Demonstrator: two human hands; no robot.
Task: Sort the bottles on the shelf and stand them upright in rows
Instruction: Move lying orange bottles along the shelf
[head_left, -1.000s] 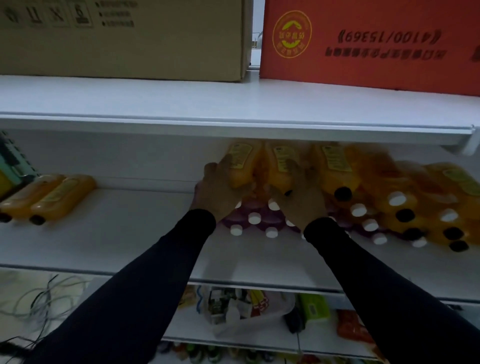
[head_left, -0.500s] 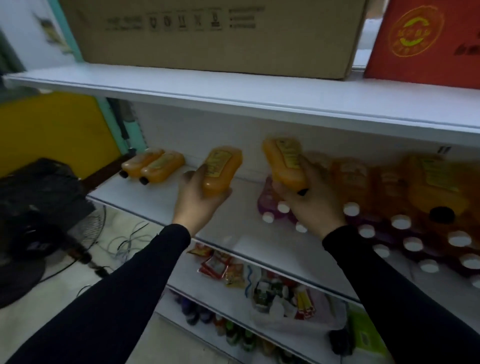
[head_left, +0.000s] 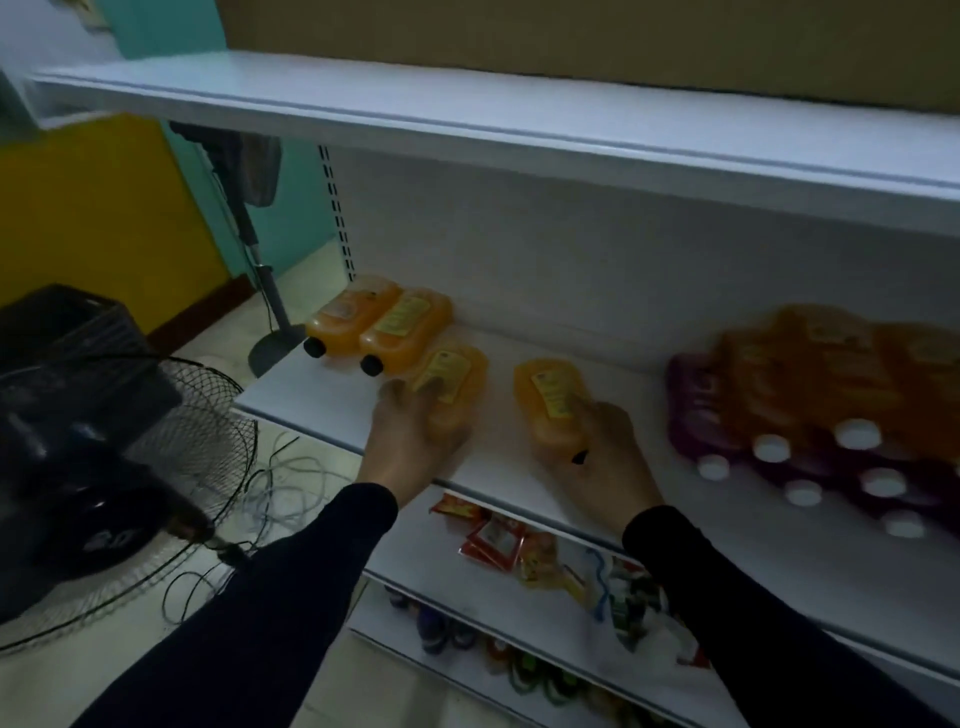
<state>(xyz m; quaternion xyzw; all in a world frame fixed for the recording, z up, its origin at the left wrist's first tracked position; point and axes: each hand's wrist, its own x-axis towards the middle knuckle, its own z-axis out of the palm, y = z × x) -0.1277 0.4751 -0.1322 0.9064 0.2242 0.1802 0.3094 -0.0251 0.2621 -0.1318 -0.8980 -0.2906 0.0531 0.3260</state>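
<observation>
Both hands lay orange bottles flat on the shelf (head_left: 519, 332), the left hand (head_left: 410, 441) wrapping one (head_left: 457, 384), the right hand (head_left: 608, 457) gripping another (head_left: 550, 410); lying capped ends outward, they could roll off the near edge.

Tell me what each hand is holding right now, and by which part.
The left hand grips one orange bottle by its lower, cap-end half. The right hand grips another orange bottle likewise, near its black cap.
</observation>
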